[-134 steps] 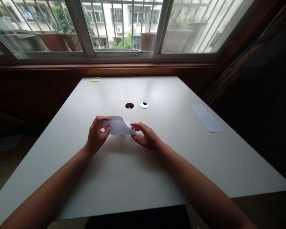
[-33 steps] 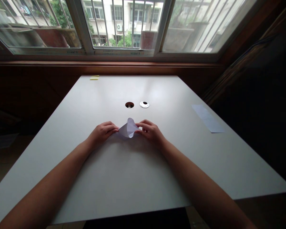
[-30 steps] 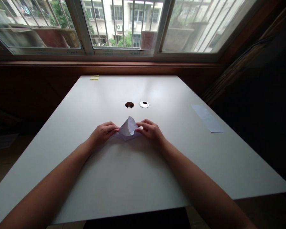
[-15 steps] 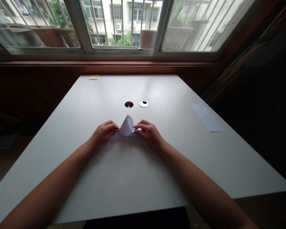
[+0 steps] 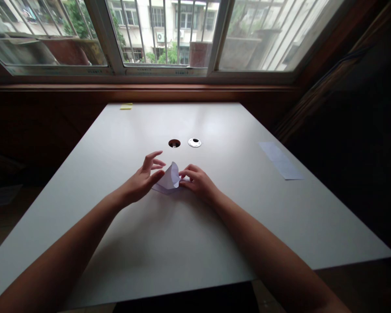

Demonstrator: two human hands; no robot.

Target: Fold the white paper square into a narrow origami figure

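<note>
A small folded piece of white paper (image 5: 168,179) lies on the white table (image 5: 182,234), with one flap raised. My right hand (image 5: 197,182) is closed, its fingertips pinching and pressing the paper's right edge against the table. My left hand (image 5: 143,178) hovers at the paper's left side with fingers spread apart; its thumb touches or nearly touches the raised flap.
Beyond the hands, the table has a round cable hole (image 5: 174,143) and a white cap (image 5: 194,142). A strip of white paper (image 5: 280,160) lies at the right edge and a yellow sticky pad (image 5: 126,106) at the far left corner. A barred window (image 5: 163,34) stands behind.
My left hand has let go of the paper and lifted with fingers spread. The raised flap has tilted left and lower. My right hand keeps its pinch in place.
</note>
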